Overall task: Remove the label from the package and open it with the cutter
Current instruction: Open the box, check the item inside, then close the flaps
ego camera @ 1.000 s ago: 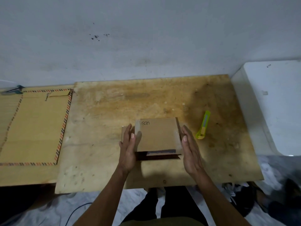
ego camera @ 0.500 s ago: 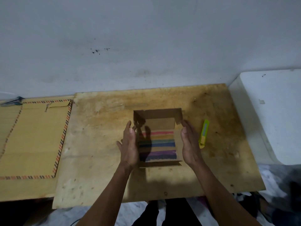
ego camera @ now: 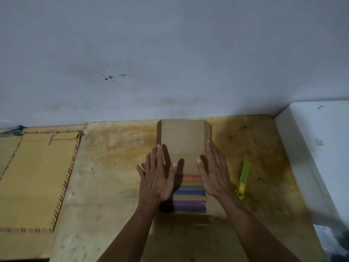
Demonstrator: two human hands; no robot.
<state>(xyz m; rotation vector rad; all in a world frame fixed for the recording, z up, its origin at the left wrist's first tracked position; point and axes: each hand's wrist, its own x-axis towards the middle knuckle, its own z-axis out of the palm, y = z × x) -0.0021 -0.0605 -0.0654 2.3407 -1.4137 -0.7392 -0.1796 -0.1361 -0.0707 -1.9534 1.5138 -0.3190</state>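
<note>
Package [ego camera: 182, 146] of brown cardboard lies open in the middle of a worn plywood board [ego camera: 113, 176], its lid flap thrown back flat toward the grey wall [ego camera: 170, 53]. Going from the left: a large tan envelope [ego camera: 32, 180] with a striped orange-and-dark border lies flat on the surface beside the board, and a dark clip-like object [ego camera: 15, 129], too blurred to identify, sits at its far corner against the wall. Next comes the left hand [ego camera: 157, 178], fingers spread and flat, resting over the package's left edge with nothing gripped. Between the hands, the inside of the package shows horizontal coloured stripes [ego camera: 189, 193]: red, yellow, green, blue and purple. The right hand [ego camera: 213, 174] lies open with fingers together along the package's right side, palm facing inward; whether it presses the cardboard or only touches it cannot be told. Just to the right of that hand, a yellow-green cutter [ego camera: 242, 179] lies on the board, apart from both hands, pointing away from the person. At the far right stands a white block [ego camera: 321, 148] against the board's edge.
</note>
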